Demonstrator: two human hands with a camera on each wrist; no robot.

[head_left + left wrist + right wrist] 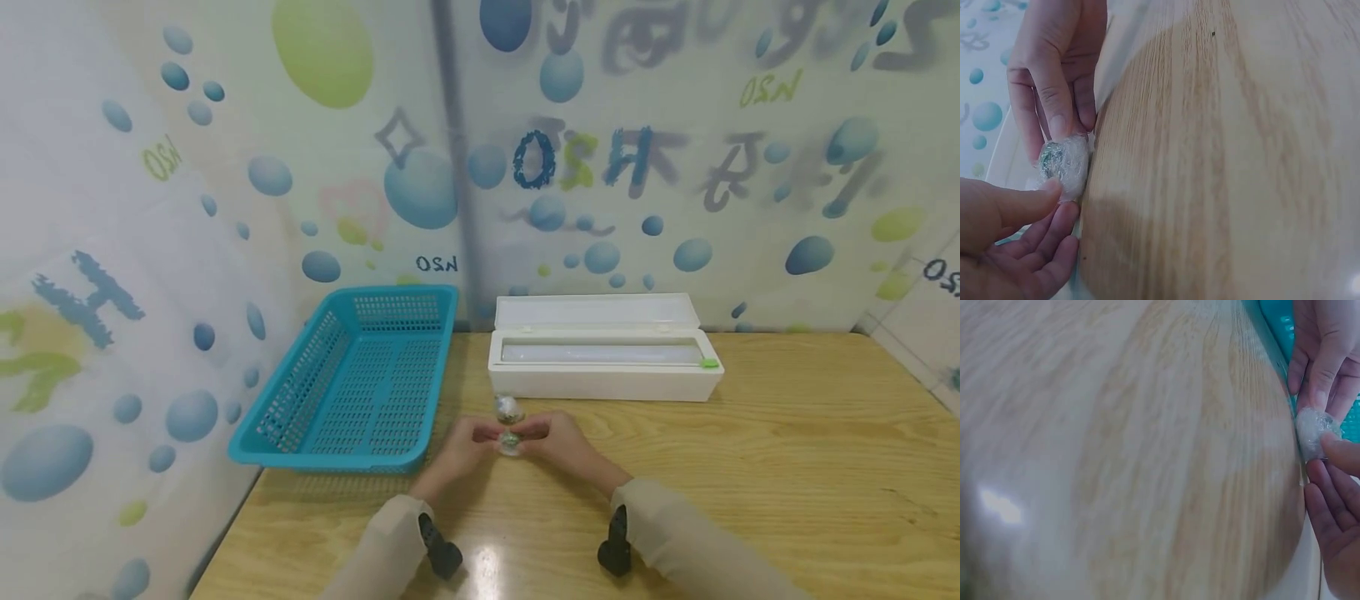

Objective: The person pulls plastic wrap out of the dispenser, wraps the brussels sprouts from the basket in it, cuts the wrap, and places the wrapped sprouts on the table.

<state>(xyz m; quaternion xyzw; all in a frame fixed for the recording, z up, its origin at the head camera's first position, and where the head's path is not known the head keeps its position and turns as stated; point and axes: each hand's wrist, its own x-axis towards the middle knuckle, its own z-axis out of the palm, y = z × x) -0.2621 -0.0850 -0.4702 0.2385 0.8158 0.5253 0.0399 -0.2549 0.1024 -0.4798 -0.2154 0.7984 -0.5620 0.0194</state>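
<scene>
Between my two hands is a small bundle wrapped in clear plastic film (511,443), with something greenish showing through the layers. My left hand (467,443) pinches it from the left with thumb and fingers. From the other side, my right hand (557,442) pinches it too. Both wrist views show the crinkled bundle (1067,165) held between the thumbs and fingertips; what is inside cannot be made out. Just beyond the fingers in the head view is a shiny, silvery rounded lump (508,408); whether it joins the held bundle, I cannot tell.
A teal perforated plastic basket (420,459) stands on the left of the wooden table (810,467). Behind my hands lies a long white box (600,385), its lid raised, with a pale roll inside and a green slider (708,363) at its right end. Patterned curtains enclose the table.
</scene>
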